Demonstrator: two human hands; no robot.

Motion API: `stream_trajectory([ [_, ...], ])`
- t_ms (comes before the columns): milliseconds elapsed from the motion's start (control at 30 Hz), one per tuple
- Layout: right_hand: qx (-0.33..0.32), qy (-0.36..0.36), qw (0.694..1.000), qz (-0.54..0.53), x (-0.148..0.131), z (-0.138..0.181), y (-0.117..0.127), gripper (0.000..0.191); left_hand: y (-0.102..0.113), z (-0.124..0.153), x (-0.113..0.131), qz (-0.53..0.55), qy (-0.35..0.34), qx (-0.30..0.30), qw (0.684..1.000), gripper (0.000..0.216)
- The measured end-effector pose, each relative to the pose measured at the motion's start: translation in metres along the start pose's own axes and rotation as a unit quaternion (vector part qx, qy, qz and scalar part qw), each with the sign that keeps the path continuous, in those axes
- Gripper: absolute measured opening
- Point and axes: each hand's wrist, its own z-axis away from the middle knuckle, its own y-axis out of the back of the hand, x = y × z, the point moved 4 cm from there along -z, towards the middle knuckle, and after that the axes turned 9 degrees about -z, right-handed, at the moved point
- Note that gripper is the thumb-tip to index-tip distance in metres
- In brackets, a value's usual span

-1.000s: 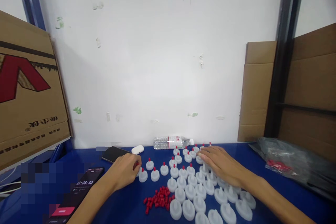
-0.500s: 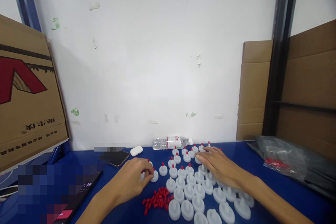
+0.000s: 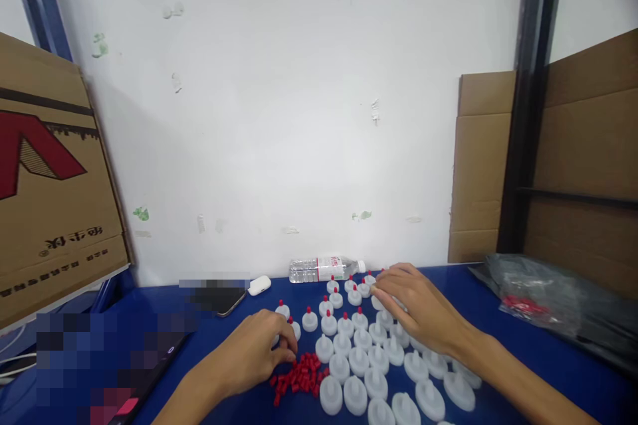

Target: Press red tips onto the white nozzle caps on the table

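Observation:
My left hand (image 3: 262, 348) has its fingers bent and drawn together. Its fingertips are at the upper left edge of a pile of small red caps (image 3: 304, 375); anything between them is hidden. My right hand (image 3: 419, 309) reaches over the back of a group of white nozzle lids (image 3: 359, 362). Its fingers and thumb come together just above a white lid (image 3: 377, 303), and what they pinch is hidden. Several lids at the back and left carry red caps on their nozzles, such as this capped lid (image 3: 310, 320). The nearer lids have bare white nozzles.
A water bottle (image 3: 326, 269) lies along the wall. A white case (image 3: 259, 285) and a phone (image 3: 232, 302) are at back left; a dark device (image 3: 159, 372) lies front left. A clear bag of red pieces (image 3: 528, 305) is at right. Cardboard (image 3: 481, 166) stands behind.
My left hand has moved right and slightly down, from beside the left capped lids to the red pile. My right hand has shifted slightly back, its fingers more bent. The view has tilted slightly.

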Motion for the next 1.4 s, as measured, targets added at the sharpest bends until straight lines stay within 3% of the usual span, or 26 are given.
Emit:
stream_trajectory([
  [467,0.039,0.090,0.995,0.008,-0.031,0.001,-0.005,0.032,-0.002,-0.001,-0.004,0.004,-0.011,0.002,1.000,0.017],
  [800,-0.021,0.019,1.000,-0.008,-0.024,0.003,-0.015,0.019,-0.016,-0.007,-0.009,-0.022,-0.016,-0.004,1.000,0.012],
  [1000,-0.016,0.021,1.000,-0.013,-0.023,0.005,-0.018,0.020,-0.020,-0.009,-0.005,-0.033,-0.033,0.002,0.999,0.015],
  [1233,-0.027,0.026,0.999,-0.002,-0.023,0.007,-0.020,0.010,-0.004,-0.004,0.001,-0.047,-0.002,0.079,0.996,0.013],
  [1400,-0.018,0.026,0.999,0.021,-0.029,0.007,-0.021,0.020,0.001,-0.003,0.010,-0.033,0.011,0.122,0.992,0.014],
])
